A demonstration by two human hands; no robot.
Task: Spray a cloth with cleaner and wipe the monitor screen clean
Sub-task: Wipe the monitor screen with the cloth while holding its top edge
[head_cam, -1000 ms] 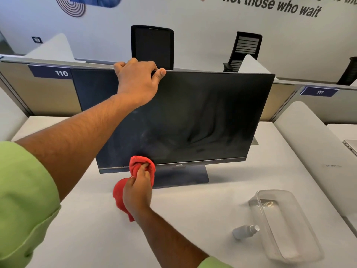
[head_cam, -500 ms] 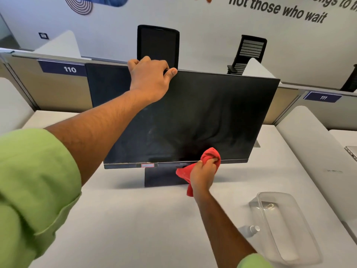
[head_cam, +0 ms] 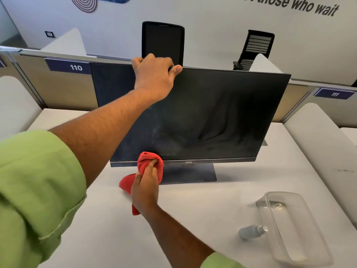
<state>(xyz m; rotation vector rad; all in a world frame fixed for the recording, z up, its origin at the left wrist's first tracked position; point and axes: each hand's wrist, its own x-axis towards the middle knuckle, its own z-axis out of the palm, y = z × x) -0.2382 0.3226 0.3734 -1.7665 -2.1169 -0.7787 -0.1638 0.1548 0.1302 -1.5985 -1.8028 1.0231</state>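
Monitor screen (head_cam: 212,117): dark, unlit, faint streaks and haze across the lower middle; stands on the white desk (head_cam: 96,238), tilted back slightly on its stand. Change noted: your right hand (head_cam: 145,188) has swept back along the bottom edge, from right of the logo half a second ago to left of it now, near where it was a second ago; judged a back-and-forth pass along the lower strip, so wiping is well under way and the upper glass may yet need cover. Right fingers (head_cam: 152,165): curled closed around the red cloth (head_cam: 148,159), bunched top pressed against the lower bezel, loose tail hanging below your wrist toward the desk. Left hand (head_cam: 154,76): fingers hooked over the monitor's top edge, thumb flat on the front rim, closed in a steadying grip, unmoved in all three views. Green sleeves (head_cam: 34,190) rolled at both arms. Spray bottle (head_cam: 252,231): lying on its side, just beside the clear plastic tub (head_cam: 301,254) at your right, well apart from the cloth. Partition behind carries plates 110 and 111.
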